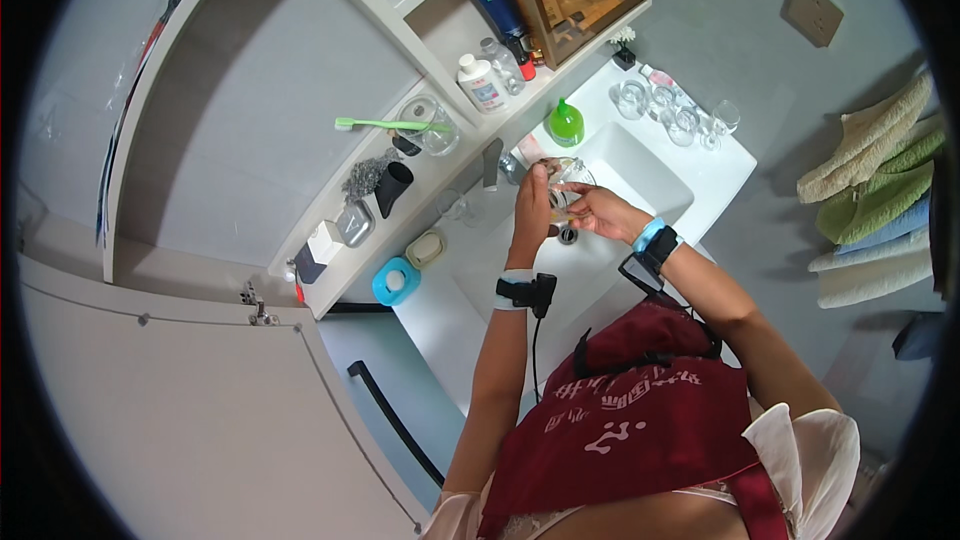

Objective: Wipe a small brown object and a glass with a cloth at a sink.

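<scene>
Over the sink basin, my left hand (534,195) and my right hand (601,211) hold a clear glass vessel (576,171) between them, near the tap. The fingers hide part of it, so its exact kind is hard to tell. Behind the hands, a green pump bottle (565,123) stands on the rim of the white sink (724,165). Several clear stemmed glasses (682,124) are grouped on the sink's right-hand rim. A metal tap (492,163) rises left of my left hand. The drain (568,236) shows just below the hands.
A blue round dish (396,281) and a beige soap dish (425,249) sit on the left rim. The shelf above holds a white bottle (482,84), a green toothbrush (382,124) and a black cup (393,186). Towels (874,187) hang at right; an open cabinet door (180,390) is at left.
</scene>
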The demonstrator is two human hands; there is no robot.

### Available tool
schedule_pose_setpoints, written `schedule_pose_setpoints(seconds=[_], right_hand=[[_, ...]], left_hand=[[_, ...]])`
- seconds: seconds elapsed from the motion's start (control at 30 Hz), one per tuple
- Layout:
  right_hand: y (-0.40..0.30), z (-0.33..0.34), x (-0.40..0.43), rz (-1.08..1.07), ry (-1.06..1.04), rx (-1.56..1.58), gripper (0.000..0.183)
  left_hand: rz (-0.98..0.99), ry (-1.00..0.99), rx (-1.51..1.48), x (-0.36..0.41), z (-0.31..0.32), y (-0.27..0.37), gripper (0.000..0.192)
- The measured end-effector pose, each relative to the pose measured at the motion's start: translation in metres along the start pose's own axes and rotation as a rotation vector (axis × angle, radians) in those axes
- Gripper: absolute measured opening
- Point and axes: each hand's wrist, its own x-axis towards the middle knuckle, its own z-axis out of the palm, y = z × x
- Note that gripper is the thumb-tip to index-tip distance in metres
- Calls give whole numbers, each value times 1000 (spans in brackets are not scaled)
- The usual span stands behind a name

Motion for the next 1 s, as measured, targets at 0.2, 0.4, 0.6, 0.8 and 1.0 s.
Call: schedule_pose_setpoints(seconds=[0.2,0.4,0.6,0.8,1.0], right_hand=[[2,-23,48,42,245,173,40],[1,2,48,-28,422,-166,42],[-9,-8,22,-90,322,-201,55],[-21,-4,-10,82,-22,-240,66],[-26,7,-21,45,-157,-227,60]], left_hand=[[265,297,213,3,26,-61,63],[-133,329,-203,-17,29,-55,84],[-52,389,-56,-29,49,-13,79],[28,125,-36,-22,17,18,69],[174,99,153,-19,18,31,59]])
